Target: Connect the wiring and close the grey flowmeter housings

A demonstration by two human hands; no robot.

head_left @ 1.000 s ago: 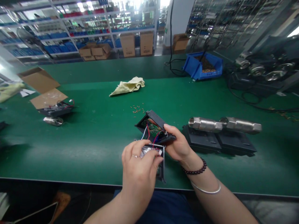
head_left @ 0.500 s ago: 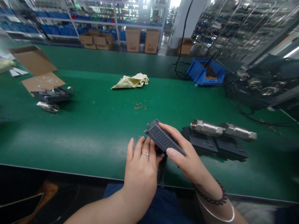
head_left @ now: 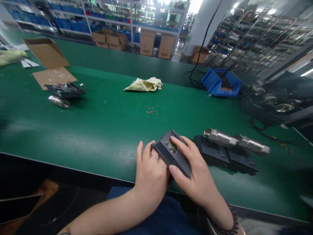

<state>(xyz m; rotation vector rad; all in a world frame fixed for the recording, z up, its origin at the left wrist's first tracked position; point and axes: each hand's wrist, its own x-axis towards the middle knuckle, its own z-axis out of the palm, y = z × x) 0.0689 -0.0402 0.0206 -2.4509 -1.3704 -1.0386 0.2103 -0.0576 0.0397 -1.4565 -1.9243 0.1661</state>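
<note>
My right hand (head_left: 195,173) is closed on a dark grey plastic housing (head_left: 179,159) with ribbed sides. Through an opening in its upper face a bit of green circuit board shows beside the fingers. My left hand (head_left: 151,174), with a ring on one finger, supports the housing from below and on the left; its thumb and some fingertips are hidden underneath. To the right, two more dark grey housings (head_left: 226,156) lie side by side on the bench, each with a silver metal cylinder (head_left: 220,137) with a hexagonal end.
Small copper-coloured screws (head_left: 151,111) lie scattered ahead, below a crumpled cream cloth (head_left: 144,85). At back right stands a blue bin (head_left: 221,83) of small parts. An opened housing with wires (head_left: 65,90), a metal cylinder (head_left: 59,102) and cardboard (head_left: 47,54) are on the left.
My right hand has turned the housing so its upper face with the opening shows, and lowered it over my left fingers. The whole view has shifted slightly.
</note>
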